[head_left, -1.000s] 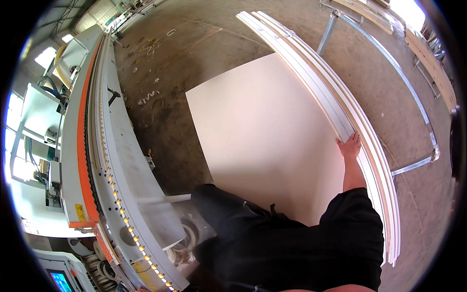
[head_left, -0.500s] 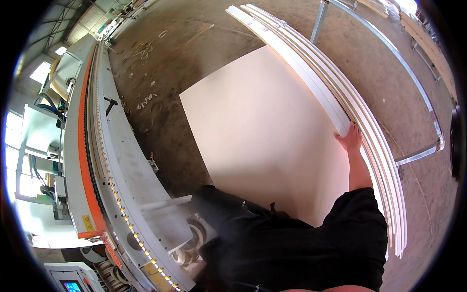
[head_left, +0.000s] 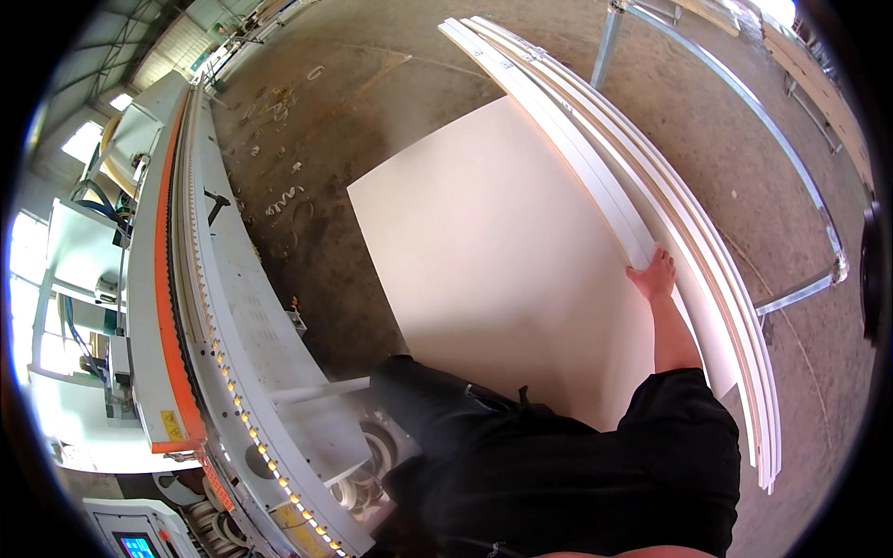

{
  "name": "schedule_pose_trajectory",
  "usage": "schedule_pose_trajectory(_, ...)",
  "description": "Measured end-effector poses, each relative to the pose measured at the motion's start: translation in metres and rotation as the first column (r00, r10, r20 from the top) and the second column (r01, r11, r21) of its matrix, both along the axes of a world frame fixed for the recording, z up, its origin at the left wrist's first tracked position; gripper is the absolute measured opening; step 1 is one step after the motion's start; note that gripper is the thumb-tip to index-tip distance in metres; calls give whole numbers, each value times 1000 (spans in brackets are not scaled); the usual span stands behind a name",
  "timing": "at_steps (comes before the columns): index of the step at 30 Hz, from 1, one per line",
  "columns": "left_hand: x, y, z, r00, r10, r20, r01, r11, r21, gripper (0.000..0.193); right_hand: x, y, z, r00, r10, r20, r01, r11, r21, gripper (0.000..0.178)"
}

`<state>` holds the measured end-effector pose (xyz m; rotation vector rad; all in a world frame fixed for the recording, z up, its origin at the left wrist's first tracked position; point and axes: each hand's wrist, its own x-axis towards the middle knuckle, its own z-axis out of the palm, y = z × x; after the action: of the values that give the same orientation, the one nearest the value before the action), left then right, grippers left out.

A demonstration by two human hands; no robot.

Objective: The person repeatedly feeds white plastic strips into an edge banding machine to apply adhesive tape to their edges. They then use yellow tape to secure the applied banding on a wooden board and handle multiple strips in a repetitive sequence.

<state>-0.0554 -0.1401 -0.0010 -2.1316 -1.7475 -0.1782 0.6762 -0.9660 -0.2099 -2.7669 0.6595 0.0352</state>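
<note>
My right hand [head_left: 657, 273] is closed over the top edge of a white panel [head_left: 595, 177], with the thumb on its near face and the fingers over the edge. This panel stands on its long edge and leans left, away from several other upright white panels [head_left: 716, 270] beside it. A gap runs between them, widest close to my forearm. Whether one or two panels are under the fingers is hard to tell. To the left, a broad pale panel face [head_left: 493, 242] fills the middle of the view. My left hand is out of sight.
A long white machine with an orange stripe [head_left: 172, 344] runs along my left, a screen [head_left: 138, 546] at its near end. A metal tube frame [head_left: 772, 102] stands right of the panels. Curled offcut strips [head_left: 284, 200] lie on the concrete floor [head_left: 372, 102].
My right hand has shifted slightly left and nearer, tilting the gripped panel with it. A gap has opened between that panel and the others on the right.
</note>
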Motion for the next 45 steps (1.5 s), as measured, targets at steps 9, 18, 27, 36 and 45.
schedule_pose_trajectory(9,-16,-2,-10,999,30,35,-29,1000,-12,31,-49,55,0,996,15,89,-21,997,70,109)
schedule_pose_trajectory(18,-62,6,-21,993,75,87,-76,997,1,33,-157,100,-7,978,77,193,-100,989,112,105)
schedule_pose_trajectory(27,-87,6,-39,969,73,238,-87,995,48,34,-203,120,-6,991,86,106,-115,945,307,80)
schedule_pose_trajectory(36,-66,-11,-32,956,94,277,-111,993,45,36,-151,101,-19,986,135,93,-153,962,227,66)
schedule_pose_trajectory(45,-63,-17,-31,949,50,310,-72,996,60,32,-149,131,59,985,120,127,-143,971,192,54)
